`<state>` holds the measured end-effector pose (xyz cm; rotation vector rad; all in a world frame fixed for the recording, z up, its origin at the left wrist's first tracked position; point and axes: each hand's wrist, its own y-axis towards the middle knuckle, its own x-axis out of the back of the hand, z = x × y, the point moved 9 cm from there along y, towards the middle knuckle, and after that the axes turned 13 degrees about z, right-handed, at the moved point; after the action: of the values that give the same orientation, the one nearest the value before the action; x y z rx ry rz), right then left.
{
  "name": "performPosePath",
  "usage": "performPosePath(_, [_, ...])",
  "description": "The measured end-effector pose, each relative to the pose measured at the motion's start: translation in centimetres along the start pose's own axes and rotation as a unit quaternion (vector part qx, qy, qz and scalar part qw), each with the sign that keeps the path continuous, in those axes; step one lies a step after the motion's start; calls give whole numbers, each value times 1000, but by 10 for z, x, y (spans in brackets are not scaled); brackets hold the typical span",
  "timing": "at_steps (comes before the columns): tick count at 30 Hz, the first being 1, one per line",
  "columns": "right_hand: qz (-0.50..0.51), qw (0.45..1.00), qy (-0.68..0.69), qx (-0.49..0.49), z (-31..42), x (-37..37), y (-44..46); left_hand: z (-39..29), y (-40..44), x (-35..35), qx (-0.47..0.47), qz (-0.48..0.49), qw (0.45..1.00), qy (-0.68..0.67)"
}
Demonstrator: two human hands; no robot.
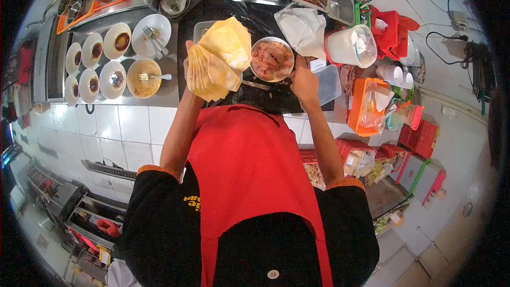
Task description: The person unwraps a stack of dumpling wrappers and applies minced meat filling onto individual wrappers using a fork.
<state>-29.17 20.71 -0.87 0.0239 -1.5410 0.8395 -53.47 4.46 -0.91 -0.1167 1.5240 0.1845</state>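
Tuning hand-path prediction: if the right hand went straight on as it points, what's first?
Probably the white sheets, just beyond the right hand. The bowl sits left of that line. Depth is unclear from this one view, so it might pass above the sheets.

Both forearms (178,127) extend over the counter's near edge (319,108); left hand (186,67) mostly hidden, right hand (304,82) with fingers bent.

The sheets (219,62) are yellow, the meat (272,59) pink.
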Motion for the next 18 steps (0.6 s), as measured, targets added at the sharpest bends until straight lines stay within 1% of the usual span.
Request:
performPosePath(1, [37, 999, 10, -1, 2, 0, -2, 3, 1, -4, 14, 35, 998, -42])
performPosePath(2, [37, 999, 9, -2, 2, -2, 0, 5, 1, -8, 28, 71, 994, -83])
performPosePath(3, [6, 1000, 28, 3, 3, -1, 3, 5, 1, -4, 28, 71, 994, -84])
performPosePath(5, [-24, 999, 49, 7, 0, -4, 2, 0, 1, 9, 18, 48, 998, -41])
performPosePath(6, [-3, 999, 31, 17, 1, -8, 1, -2, 1, 11, 18, 49, 998, -40])
performPosePath(7, [19, 999, 13, 28, 1, -11, -1, -6, 0, 17, 11, 27, 999, -17])
performPosePath(8, [18, 999, 13, 28, -4, -9, -4, -8, -1, 23, 5, 4, 1000, 5])
performPosePath(9, [26, 995, 68, 66, -7, -3, -6, -8, -1, 25, 3, 5, 1000, 6])
performPosePath(10, [34, 986, 122, 105, -8, 7, -11, -8, -2, 28, 1, -7, 999, 39])
performPosePath(12, [81, 954, 219, 189, -4, 38, -19, -10, -3, 25, -7, -18, 997, 81])
performPosePath(14, [154, 884, 377, 228, 9, 69, -35, -3, -1, 14, 9, -23, 994, 110])
performPosePath(15, [153, 879, 383, 238, 24, 86, -45, -1, 0, 7, 5, -24, 992, 122])
performPosePath(17, [164, 814, 490, 265, 40, 118, -65, 23, 6, -7, 49, 15, 996, 80])
performPosePath(18, [161, 815, 490, 265, 47, 124, -68, 30, 9, -13, 52, 18, 995, 80])
